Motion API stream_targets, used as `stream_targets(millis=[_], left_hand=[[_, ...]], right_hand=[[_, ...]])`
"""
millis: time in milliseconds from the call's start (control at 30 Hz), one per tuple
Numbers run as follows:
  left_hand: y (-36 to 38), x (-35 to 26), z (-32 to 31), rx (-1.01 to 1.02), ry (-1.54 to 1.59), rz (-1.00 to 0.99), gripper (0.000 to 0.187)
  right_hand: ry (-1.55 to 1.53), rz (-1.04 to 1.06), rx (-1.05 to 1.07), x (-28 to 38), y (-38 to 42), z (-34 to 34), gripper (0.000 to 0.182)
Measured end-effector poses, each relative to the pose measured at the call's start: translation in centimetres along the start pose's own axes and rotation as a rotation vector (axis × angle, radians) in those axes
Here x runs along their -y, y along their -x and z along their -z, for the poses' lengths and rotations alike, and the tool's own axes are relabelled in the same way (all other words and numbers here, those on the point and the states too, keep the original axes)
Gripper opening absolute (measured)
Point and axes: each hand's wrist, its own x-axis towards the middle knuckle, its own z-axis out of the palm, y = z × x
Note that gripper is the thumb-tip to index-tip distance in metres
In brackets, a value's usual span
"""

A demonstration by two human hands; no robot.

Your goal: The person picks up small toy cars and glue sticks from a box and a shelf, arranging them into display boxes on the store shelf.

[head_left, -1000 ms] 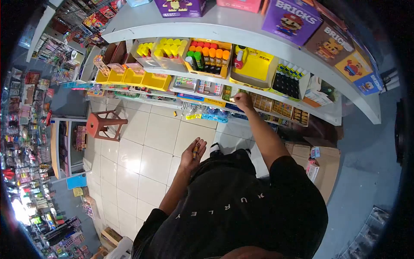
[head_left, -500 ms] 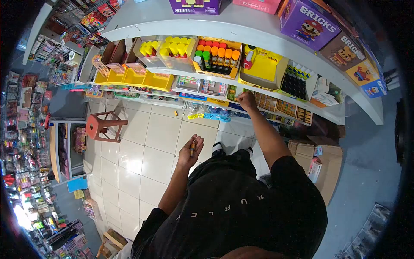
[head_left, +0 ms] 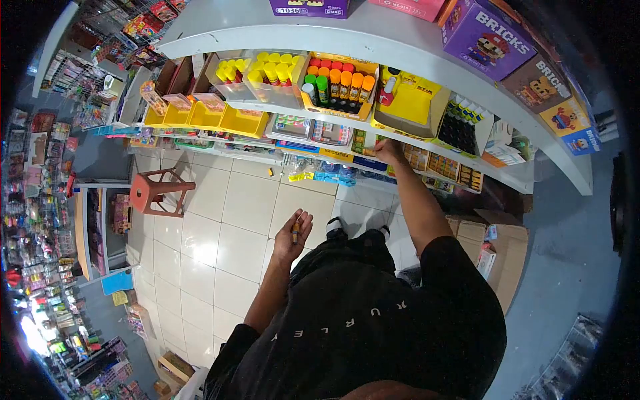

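Observation:
My left hand [head_left: 291, 237] is held palm up above the floor tiles, fingers curled around a small orange-and-dark cylinder [head_left: 295, 231] lying in the palm. My right hand [head_left: 389, 153] reaches to the lower shelf, its fingers closed at the edge of a row of small boxes; what the fingertips hold is too small to make out. Beside it on the left is a green and yellow pack [head_left: 359, 141]. To its right are trays of small brown and gold packs [head_left: 416, 157].
Above my right hand, a shelf holds a box of glue sticks [head_left: 339, 83], a yellow carton [head_left: 407, 107] and yellow bins [head_left: 243, 122]. Brick-toy boxes [head_left: 487, 41] line the top. A red stool [head_left: 160, 193] stands left; an open cardboard box [head_left: 507, 260] sits right.
My right hand has shifted slightly right and down, its fingers now pointing left along the shelf edge. My left hand stays nearly in place with the cylinder. The view has shifted slightly.

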Motion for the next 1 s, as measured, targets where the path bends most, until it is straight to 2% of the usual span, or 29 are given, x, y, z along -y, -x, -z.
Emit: stream_targets(millis=[67, 133, 233, 333, 467, 500, 533, 600, 667, 700, 733, 767, 833, 867, 900, 967, 1000], left_hand=[[0.2, 0.2, 0.3, -0.023, 0.003, -0.005, 0.026], [0.2, 0.4, 0.7, -0.028, 0.012, -0.014, 0.027], [0.4, 0.4, 1.2, 0.006, 0.042, 0.005, 0.029], [0.4, 0.4, 1.0, -0.008, 0.009, -0.020, 0.034], [-0.5, -0.3, -0.4, 0.201, 0.085, -0.013, 0.041], [-0.2, -0.8, -2.1, 0.211, 0.094, 0.000, 0.043], [0.0, -1.1, -3.4, 0.221, 0.103, 0.012, 0.045], [-0.7, -1.4, -5.2, 0.249, 0.096, 0.013, 0.049], [-1.4, -1.4, -6.6, 0.289, 0.080, 0.006, 0.052], [-1.8, -1.2, -7.2, 0.310, 0.069, -0.002, 0.055], [-2.2, -1.0, -7.7, 0.331, 0.056, -0.009, 0.057], [-2.7, -0.7, -8.1, 0.298, 0.026, -0.005, 0.057], [-3.2, 0.2, -8.4, 0.312, -0.030, 0.008, 0.057], [-3.5, 0.6, -8.5, 0.319, -0.058, 0.014, 0.057], [-3.7, 1.0, -8.4, 0.377, -0.073, 0.030, 0.053], [-4.9, 2.4, -6.6, 0.450, -0.431, -0.154, 0.054], [-5.1, 2.8, -7.1, 0.413, -0.315, -0.059, 0.054]], right_hand=[[0.155, 0.055, -0.004, 0.7, 0.3, 0.5, 0.016], [0.094, -0.052, -0.058, -1.9, -2.1, -2.7, 0.014], [-0.103, -0.080, -0.056, -2.2, -2.8, -3.5, 0.011], [-0.118, 0.035, -0.035, -1.7, -2.6, -3.5, 0.011], [-0.068, 0.179, 0.016, -0.4, -1.5, -2.5, 0.012], [-0.022, 0.182, 0.055, 1.6, -0.1, -0.5, 0.014], [-0.153, 0.083, -0.081, 1.6, 0.3, -1.7, 0.021], [-0.199, 0.027, -0.248, 5.2, 3.4, 0.0, 0.021], [-0.464, 0.094, -0.191, 8.9, 6.3, 0.8, 0.020], [-0.526, 0.236, -0.216, 9.0, 7.0, -0.9, 0.019], [-0.678, 0.130, -0.131, 11.7, 9.5, -0.4, 0.016], [-0.742, 0.237, -0.137, 14.0, 11.4, 0.0, 0.017], [-0.793, 0.239, 0.011, 16.8, 14.3, 0.2, 0.022], [-1.042, 0.207, 0.071, 19.0, 15.8, 1.3, 0.022], [-0.957, 0.229, 0.005, 19.7, 16.3, 0.8, 0.019], [-0.812, 0.273, -0.078, 19.9, 16.8, 0.7, 0.016], [-0.756, 0.293, -0.091, 19.9, 17.0, 0.7, 0.015]])
